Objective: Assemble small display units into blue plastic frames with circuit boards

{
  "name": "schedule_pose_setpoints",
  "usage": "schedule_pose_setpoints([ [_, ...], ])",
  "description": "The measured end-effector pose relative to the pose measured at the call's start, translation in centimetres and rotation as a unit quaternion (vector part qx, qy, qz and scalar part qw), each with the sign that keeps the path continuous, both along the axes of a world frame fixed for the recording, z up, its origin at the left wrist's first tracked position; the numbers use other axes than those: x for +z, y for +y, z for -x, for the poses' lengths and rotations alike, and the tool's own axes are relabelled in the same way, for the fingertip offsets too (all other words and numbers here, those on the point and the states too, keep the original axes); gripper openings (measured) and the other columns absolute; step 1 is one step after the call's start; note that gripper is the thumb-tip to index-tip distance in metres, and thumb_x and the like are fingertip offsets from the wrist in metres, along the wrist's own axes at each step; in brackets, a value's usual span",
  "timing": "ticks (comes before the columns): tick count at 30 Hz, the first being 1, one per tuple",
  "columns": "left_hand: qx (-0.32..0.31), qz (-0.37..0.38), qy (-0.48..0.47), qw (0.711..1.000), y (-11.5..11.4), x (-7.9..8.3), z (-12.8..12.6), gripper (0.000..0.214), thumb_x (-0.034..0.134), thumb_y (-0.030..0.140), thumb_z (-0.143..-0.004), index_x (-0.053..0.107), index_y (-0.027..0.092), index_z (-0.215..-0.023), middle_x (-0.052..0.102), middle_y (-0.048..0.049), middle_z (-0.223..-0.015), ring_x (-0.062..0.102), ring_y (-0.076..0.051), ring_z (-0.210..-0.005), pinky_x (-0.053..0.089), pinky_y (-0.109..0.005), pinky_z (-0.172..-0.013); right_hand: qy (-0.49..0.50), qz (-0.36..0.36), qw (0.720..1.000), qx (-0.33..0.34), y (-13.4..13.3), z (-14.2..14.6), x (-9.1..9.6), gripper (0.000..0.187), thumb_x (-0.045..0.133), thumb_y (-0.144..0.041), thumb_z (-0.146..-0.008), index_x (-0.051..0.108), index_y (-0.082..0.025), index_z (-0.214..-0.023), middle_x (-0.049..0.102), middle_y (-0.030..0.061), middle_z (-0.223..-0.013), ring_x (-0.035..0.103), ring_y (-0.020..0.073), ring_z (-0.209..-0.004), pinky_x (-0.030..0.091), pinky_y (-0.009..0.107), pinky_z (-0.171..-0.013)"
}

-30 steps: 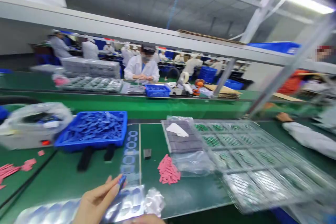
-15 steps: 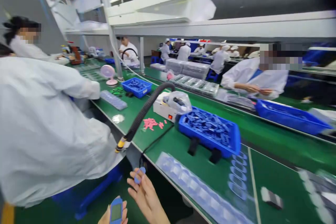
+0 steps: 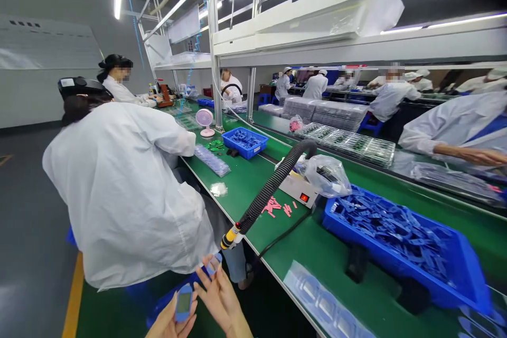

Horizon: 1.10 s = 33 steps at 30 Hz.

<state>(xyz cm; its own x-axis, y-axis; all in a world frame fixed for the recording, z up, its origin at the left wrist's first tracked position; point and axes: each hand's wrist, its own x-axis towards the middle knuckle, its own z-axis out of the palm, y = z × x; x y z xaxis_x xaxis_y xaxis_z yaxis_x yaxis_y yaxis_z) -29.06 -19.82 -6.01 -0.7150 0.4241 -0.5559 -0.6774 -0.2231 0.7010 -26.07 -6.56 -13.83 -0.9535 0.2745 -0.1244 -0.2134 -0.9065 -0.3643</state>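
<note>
Two bare hands low in view, just off the near edge of the green surface [image 3: 304, 243]; left hand [image 3: 168, 321] with its grip closed around a blue-framed piece with a grey-green window [image 3: 184, 303]; right hand [image 3: 222, 298] with its grip pinching a small blue piece [image 3: 214, 264] between the fingertips; both pieces up in the air, apart; likely trouble: a slip of so small a piece, dropping it past the edge; close by the right fingers, a yellow nozzle [image 3: 231, 237] on a black corrugated hose [image 3: 273, 190], a possible snag; beyond, a clear blister tray [image 3: 322, 301] and a blue crate of blue parts [image 3: 380, 259]; farther off, a co-worker in a white coat [image 3: 119, 190].
</note>
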Motion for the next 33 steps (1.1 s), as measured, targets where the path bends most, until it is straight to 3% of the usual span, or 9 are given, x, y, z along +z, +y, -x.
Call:
schedule_pose_setpoints([
  [3,-0.001,-0.002,-0.03,1.0,2.6,0.4,2.2,0.043,0.061,0.007,-0.083,0.053,0.005,-0.125,0.079,-0.0117,-0.082,0.075,-0.023,-0.078,0.06,-0.028,-0.071,-0.022,0.015,1.0,0.002,0.4,-1.3,-1.5,0.046,0.078,-0.053,-0.064,0.068,-0.03,-0.102,0.065,0.0033,-0.122,0.06,0.0219,-0.112,0.044,0.04,-0.093],
  [6,-0.026,-0.021,-0.05,0.998,5.7,0.0,3.4,0.036,0.06,0.014,-0.086,0.054,0.006,-0.121,0.079,-0.0108,-0.084,0.074,-0.021,-0.081,0.058,-0.026,-0.074,-0.044,0.024,0.999,-0.013,1.1,-3.0,-3.2,0.046,0.078,-0.051,-0.065,0.068,-0.03,-0.104,0.062,0.0032,-0.126,0.055,0.0213,-0.119,0.042,0.038,-0.095],
  [10,-0.102,-0.021,-0.09,0.991,8.1,-0.8,2.8,0.031,0.066,0.02,-0.083,0.061,0.002,-0.107,0.077,-0.0182,-0.085,0.074,-0.024,-0.079,0.059,-0.028,-0.07,-0.058,0.034,0.997,-0.036,2.2,-4.1,-4.3,0.041,0.079,-0.047,-0.065,0.069,-0.032,-0.101,0.064,-0.0001,-0.123,0.055,0.018,-0.119,0.039,0.035,-0.099],
  [15,-0.129,0.0,-0.096,0.987,5.2,-0.1,1.0,0.025,0.07,0.02,-0.079,0.063,0.006,-0.099,0.078,-0.0153,-0.083,0.075,-0.023,-0.073,0.059,-0.027,-0.066,-0.036,0.042,0.998,-0.032,2.5,-2.3,-2.2,0.04,0.078,-0.046,-0.068,0.068,-0.031,-0.103,0.065,0.0002,-0.122,0.057,0.0193,-0.116,0.044,0.035,-0.094],
  [20,-0.089,0.046,-0.078,0.992,0.0,1.5,0.9,0.013,0.066,0.015,-0.082,0.061,0.009,-0.092,0.078,-0.0118,-0.078,0.074,-0.021,-0.065,0.06,-0.027,-0.06,-0.017,0.045,0.999,0.014,1.7,-0.2,0.5,0.048,0.081,-0.048,-0.062,0.068,-0.027,-0.103,0.069,0.0018,-0.111,0.064,0.0215,-0.102,0.05,0.034,-0.081],
  [23,-0.056,0.063,-0.055,0.995,-1.5,2.1,1.5,0.009,0.059,0.01,-0.087,0.058,0.011,-0.095,0.079,-0.0101,-0.078,0.074,-0.019,-0.066,0.06,-0.026,-0.062,-0.019,0.047,0.998,0.022,1.1,-0.2,1.2,0.05,0.082,-0.049,-0.06,0.068,-0.026,-0.102,0.07,0.0006,-0.108,0.066,0.0199,-0.098,0.051,0.032,-0.079],
  [26,-0.042,0.065,-0.033,0.996,-1.3,2.3,2.4,0.01,0.054,0.008,-0.089,0.057,0.011,-0.097,0.078,-0.0096,-0.081,0.074,-0.017,-0.068,0.06,-0.026,-0.064,-0.036,0.044,0.998,0.011,0.8,-0.4,1.4,0.047,0.08,-0.046,-0.065,0.066,-0.023,-0.103,0.068,0.0014,-0.111,0.065,0.0179,-0.097,0.052,0.029,-0.077],
  [30,-0.059,0.044,-0.008,0.997,1.0,2.0,4.0,0.01,0.055,0.014,-0.09,0.061,0.008,-0.096,0.076,-0.0102,-0.091,0.072,-0.015,-0.078,0.059,-0.026,-0.072,-0.073,0.026,0.997,-0.008,0.9,-0.6,1.7,0.03,0.063,-0.035,-0.087,0.061,-0.015,-0.11,0.066,0.0068,-0.112,0.066,0.0172,-0.092,0.053,0.034,-0.078],
  [33,-0.075,0.027,-0.003,0.997,3.5,1.1,4.7,0.014,0.056,0.02,-0.09,0.062,0.01,-0.098,0.071,-0.0071,-0.1,0.069,-0.016,-0.084,0.058,-0.031,-0.074,-0.114,0.014,0.993,-0.009,1.1,-2.3,1.5,0.033,0.066,-0.034,-0.085,0.062,-0.013,-0.11,0.068,0.0087,-0.109,0.067,0.0178,-0.09,0.052,0.033,-0.077],
])
